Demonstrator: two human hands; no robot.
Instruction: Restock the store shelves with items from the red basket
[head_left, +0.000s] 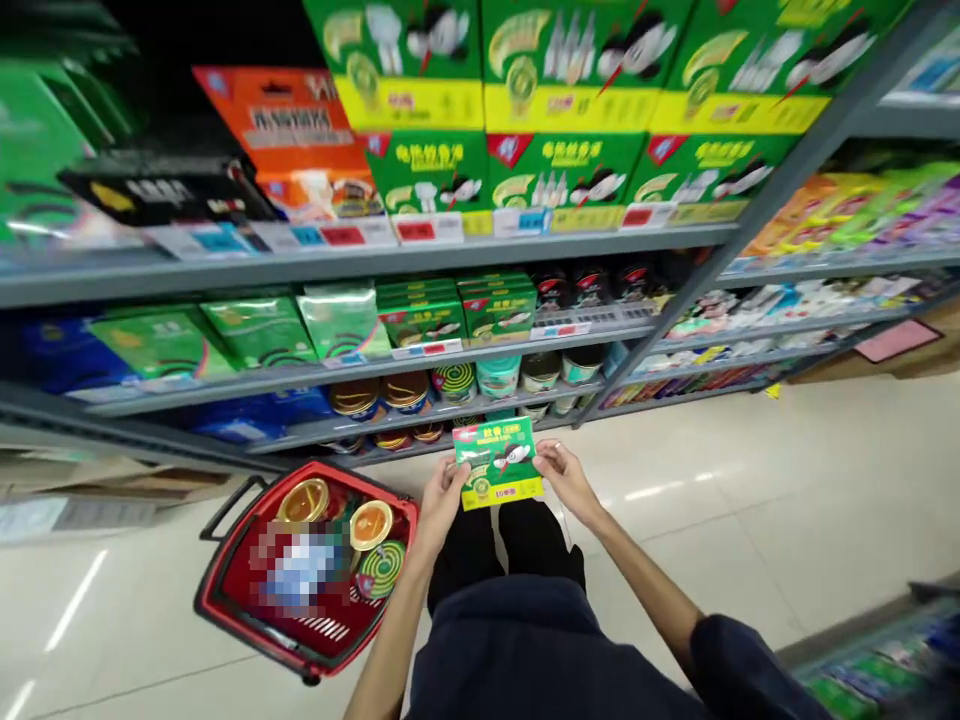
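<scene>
A flat green and yellow box of mosquito repellent [499, 462] is held up in front of my body, its printed face turned toward me. My left hand [444, 488] grips its left edge, thumb on the front. At the right edge, my right hand [564, 475] pinches the box between thumb and fingers; a ring shows on one finger. To the left on the floor stands a red shopping basket [214, 590] holding gold-lidded tins [371, 525], a round green coil tin [382, 568] and a blurred-out item.
Shelves [450, 250] ahead carry green boxes [559, 170], an orange pack [289, 130], green pouches [259, 328] and round tins [406, 390]. More shelving with colourful packets [847, 215] runs right. A cardboard box [877, 355] sits at far right. Tiled floor [750, 480] lies around me.
</scene>
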